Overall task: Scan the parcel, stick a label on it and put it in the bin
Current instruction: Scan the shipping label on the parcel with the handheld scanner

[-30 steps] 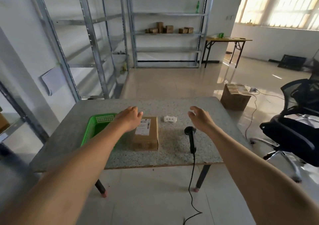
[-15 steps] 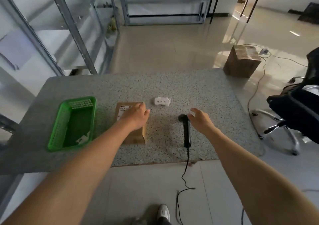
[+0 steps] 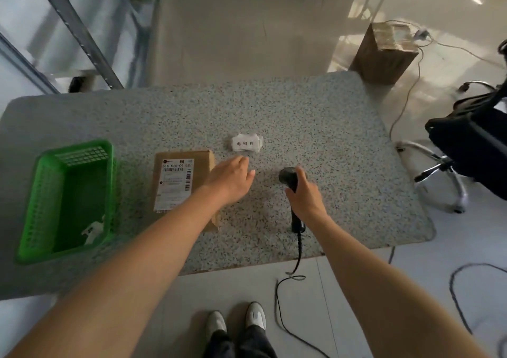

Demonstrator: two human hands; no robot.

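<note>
A brown cardboard parcel (image 3: 181, 184) with a white shipping label lies flat on the speckled table (image 3: 315, 127). My left hand (image 3: 231, 180) hovers open at the parcel's right edge, fingers spread. A black corded barcode scanner (image 3: 289, 179) lies to the right, and my right hand (image 3: 304, 195) is wrapped around its handle. A small stack of white printed labels (image 3: 246, 143) sits just beyond both hands. The green plastic bin (image 3: 68, 198) stands at the table's left, with a white scrap inside.
A cardboard box (image 3: 384, 53) stands on the floor past the table's far right corner. A black office chair (image 3: 472, 149) is at the right. Metal shelving uprights (image 3: 74, 28) rise at the back left. The scanner's cord (image 3: 290, 280) hangs to the floor near my shoes.
The view has tilted down over the table. My right hand has closed around the scanner's handle. My left hand has shifted from the parcel's top to its right edge.
</note>
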